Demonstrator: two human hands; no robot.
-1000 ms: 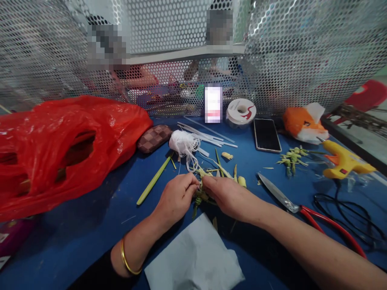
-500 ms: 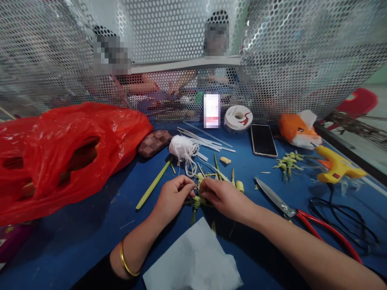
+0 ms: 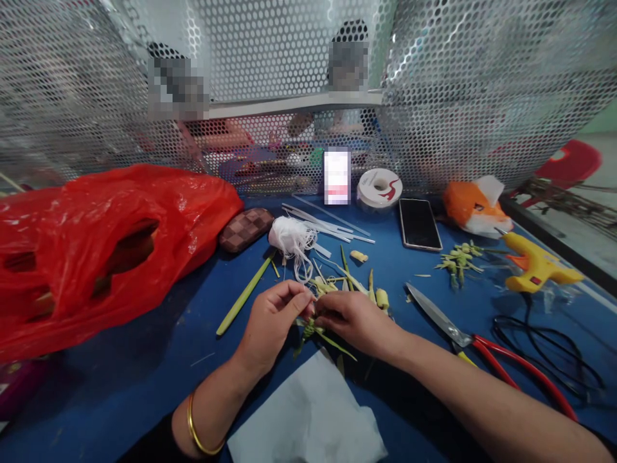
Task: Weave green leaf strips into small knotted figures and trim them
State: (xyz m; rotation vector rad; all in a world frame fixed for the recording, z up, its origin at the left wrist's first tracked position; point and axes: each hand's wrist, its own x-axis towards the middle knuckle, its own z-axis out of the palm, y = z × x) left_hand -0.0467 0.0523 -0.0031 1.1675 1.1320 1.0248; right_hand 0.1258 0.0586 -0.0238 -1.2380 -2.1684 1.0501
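Between my two hands is a small green woven leaf piece [image 3: 310, 329], its thin strips hanging below my fingertips. My left hand [image 3: 279, 316] pinches its upper part, thumb against forefinger. From the other side my right hand [image 3: 355, 320] closes its fingers on the same piece, close to the left fingertips. What lies right between the fingertips is hidden. Loose pale green strips [image 3: 328, 285] lie just behind my hands. A white thread bundle [image 3: 292, 235] sits beyond them, and a grey-white sheet [image 3: 308, 418] lies nearer to me.
Left: red plastic bag [image 3: 106, 257], checkered case [image 3: 245, 229], long green stem [image 3: 245, 293]. Right: red-handled scissors [image 3: 501, 366], yellow glue gun [image 3: 542, 263], finished-looking leaf figure [image 3: 460, 262], dark phone [image 3: 420, 224]. A ribbon spool [image 3: 380, 188] stands behind. People sit beyond the perforated screen [image 3: 270, 58].
The woven piece has turned in my fingers, and a long green strip now points toward the lower right. Both hands have shifted slightly and remain together.
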